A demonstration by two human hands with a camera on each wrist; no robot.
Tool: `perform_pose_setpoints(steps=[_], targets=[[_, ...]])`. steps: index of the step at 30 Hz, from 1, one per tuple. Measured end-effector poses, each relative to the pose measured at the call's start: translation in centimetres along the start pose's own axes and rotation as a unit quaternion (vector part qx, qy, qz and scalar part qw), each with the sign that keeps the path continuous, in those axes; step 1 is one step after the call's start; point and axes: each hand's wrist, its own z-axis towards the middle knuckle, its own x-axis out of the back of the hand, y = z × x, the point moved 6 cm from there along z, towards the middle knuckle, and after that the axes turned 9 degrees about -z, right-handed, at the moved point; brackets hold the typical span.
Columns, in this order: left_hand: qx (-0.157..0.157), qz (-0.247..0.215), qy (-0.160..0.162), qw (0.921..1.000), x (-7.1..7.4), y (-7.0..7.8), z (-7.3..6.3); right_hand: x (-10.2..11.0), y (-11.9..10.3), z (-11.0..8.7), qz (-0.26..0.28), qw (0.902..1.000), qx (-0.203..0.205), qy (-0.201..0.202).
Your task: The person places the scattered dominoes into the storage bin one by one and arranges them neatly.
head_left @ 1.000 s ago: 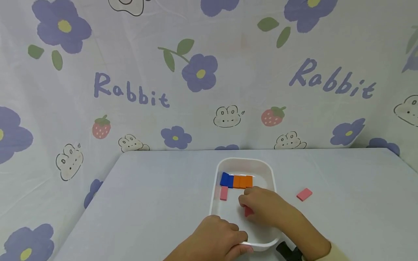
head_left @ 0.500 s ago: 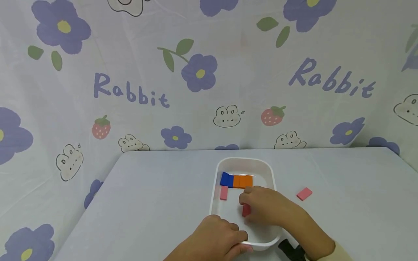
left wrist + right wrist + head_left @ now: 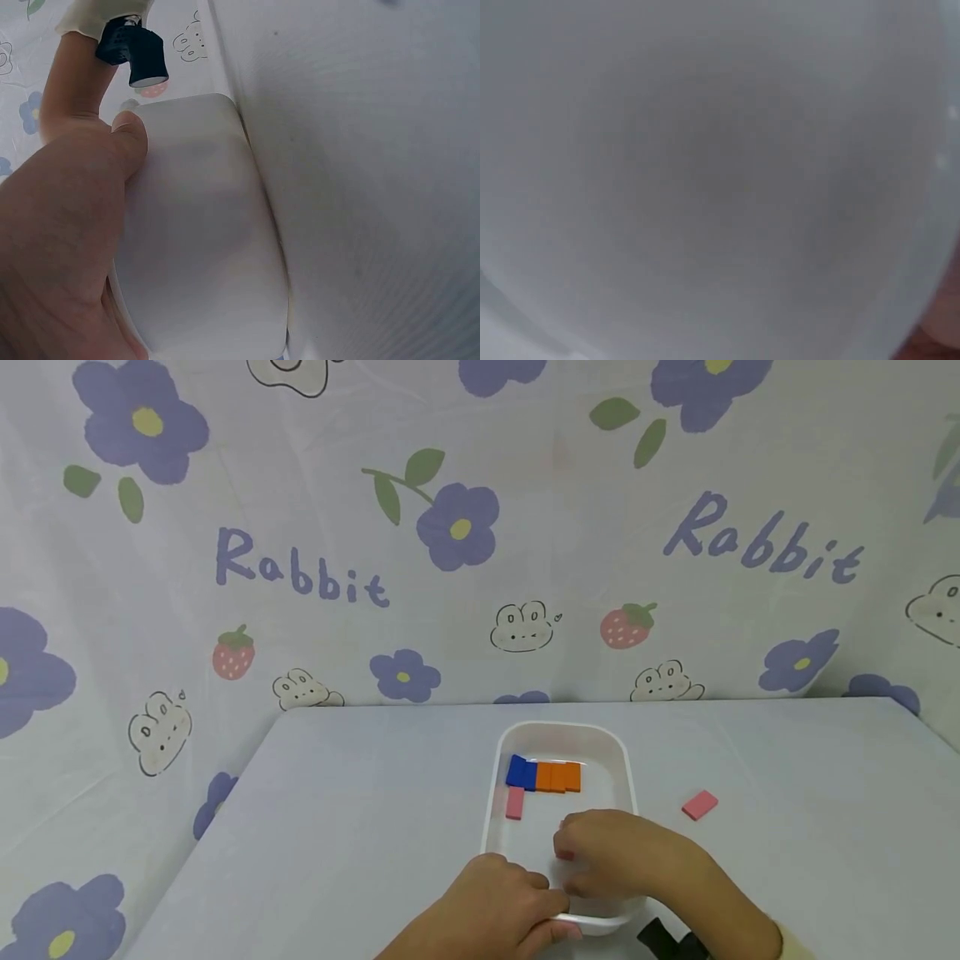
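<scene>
My left hand (image 3: 498, 902) grips the near rim of a white plastic tray (image 3: 491, 827), fingers over the edge and thumb outside. The left wrist view shows the tray's outer side (image 3: 202, 225) against that thumb. Reaching over the right rim, my right hand (image 3: 618, 853) has its fingers curled low inside the tray. They pinch a small reddish-pink tile (image 3: 564, 856), which is mostly hidden by the fingers. At the tray's far left, blue tiles (image 3: 516, 772) and orange tiles (image 3: 551, 777) stand in a row, with a pink tile (image 3: 514, 803) just below the blue ones.
Another pink tile (image 3: 700, 805) lies on the white table (image 3: 360, 827), right of the tray. A black wrist device (image 3: 670, 941) is on the right arm near the tray's near corner. A printed cloth (image 3: 562, 527) hangs behind the table. The right wrist view is a blurred pale surface.
My right hand has shifted slightly toward the near side of the tray, and the tile in its fingers is now more covered. The left hand and the other tiles stay put.
</scene>
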Motion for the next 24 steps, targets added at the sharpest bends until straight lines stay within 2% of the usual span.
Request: perform_pose_setpoints(steps=[6,11,17,24], targets=[[0.007,-0.013,-0.013,0.9998,-0.07,-0.11,0.07,-0.20,-0.14,0.25,-0.004,0.9993,0.033,0.016],[0.008,-0.004,-0.016,0.9998,-0.10,-0.09,0.11,-0.44,-0.22,0.44,0.008,0.9990,0.040,0.019],[0.006,0.002,-0.014,0.9999,-0.11,-0.07,0.16,-0.63,-0.27,0.60,-0.009,0.9974,0.062,0.036],[0.006,0.003,-0.018,0.9998,-0.21,-0.17,0.17,-0.95,0.02,0.88,0.003,0.9984,0.049,0.028]])
